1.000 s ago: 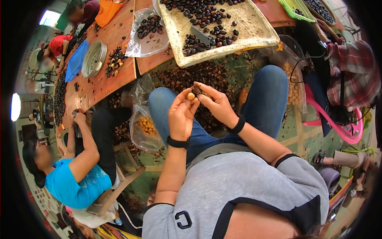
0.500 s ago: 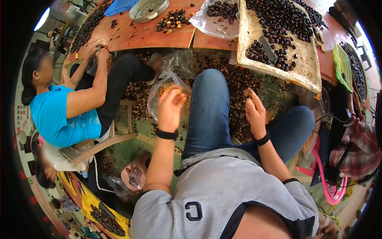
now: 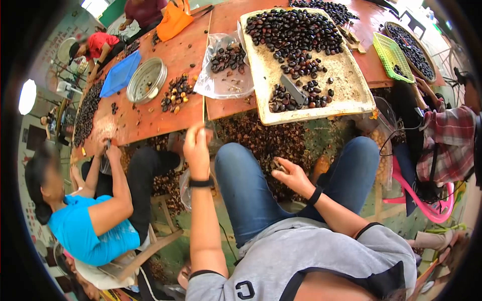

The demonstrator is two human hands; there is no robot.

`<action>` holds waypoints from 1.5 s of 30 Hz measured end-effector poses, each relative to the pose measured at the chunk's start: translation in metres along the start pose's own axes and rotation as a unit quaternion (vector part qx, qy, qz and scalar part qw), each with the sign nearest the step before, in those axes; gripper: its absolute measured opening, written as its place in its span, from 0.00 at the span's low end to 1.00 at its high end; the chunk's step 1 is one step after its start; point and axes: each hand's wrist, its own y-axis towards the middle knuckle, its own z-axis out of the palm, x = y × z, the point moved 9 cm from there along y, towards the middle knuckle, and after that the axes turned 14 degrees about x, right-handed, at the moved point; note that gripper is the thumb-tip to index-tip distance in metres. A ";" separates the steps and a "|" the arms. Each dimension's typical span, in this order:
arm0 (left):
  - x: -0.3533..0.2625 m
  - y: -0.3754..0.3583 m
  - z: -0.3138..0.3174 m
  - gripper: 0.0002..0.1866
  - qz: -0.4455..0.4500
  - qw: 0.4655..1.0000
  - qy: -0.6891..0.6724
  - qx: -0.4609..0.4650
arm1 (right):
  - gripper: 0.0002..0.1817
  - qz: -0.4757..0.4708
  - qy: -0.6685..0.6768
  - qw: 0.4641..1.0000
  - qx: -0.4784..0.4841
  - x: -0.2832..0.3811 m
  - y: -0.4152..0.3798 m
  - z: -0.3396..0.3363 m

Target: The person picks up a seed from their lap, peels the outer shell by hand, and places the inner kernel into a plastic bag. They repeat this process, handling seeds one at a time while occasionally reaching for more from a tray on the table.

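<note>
My left hand (image 3: 197, 150), with a black band at the wrist, is raised just below the table edge, its fingers curled together and pointing up; what they hold, if anything, is hidden. Beneath it a clear plastic bag (image 3: 185, 190) shows partly behind my wrist. Over the floor between my knees, my right hand (image 3: 293, 176) pinches a small brownish piece between thumb and fingers. Ahead is a white foam tray (image 3: 359, 100) with many dark, glossy seeds (image 3: 296, 30). A grey flat blade (image 3: 292, 89) lies among the seeds at its near end.
Brown shell scraps (image 3: 251, 135) cover the floor under the red table (image 3: 145, 120). On it are a clear bag (image 3: 228, 88) of seeds, a metal strainer (image 3: 146, 80), a blue tray (image 3: 120, 75) and a green basket (image 3: 391, 55). A person in blue (image 3: 100, 226) works at left.
The view has tilted up, showing more of the table. My left hand has moved from over the plastic bag to the table edge. My right hand has turned inward, still pinching.
</note>
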 end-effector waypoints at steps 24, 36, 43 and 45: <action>0.024 0.235 0.073 0.17 0.060 0.989 0.135 -0.016 | 0.13 -0.021 -0.011 0.995 0.094 0.034 0.012 -0.014; -0.094 0.004 0.124 0.19 0.010 0.966 -0.195 0.169 | 0.14 -0.155 -0.033 0.985 -0.063 0.129 -0.018 -0.060; -0.076 -0.051 0.156 0.18 -0.018 0.959 -0.198 0.204 | 0.26 -0.178 -0.119 0.977 0.008 0.170 -0.037 -0.059; -0.073 -0.057 0.159 0.18 -0.026 0.956 -0.200 0.215 | 0.25 -0.212 -0.114 0.970 -0.019 0.169 -0.040 -0.060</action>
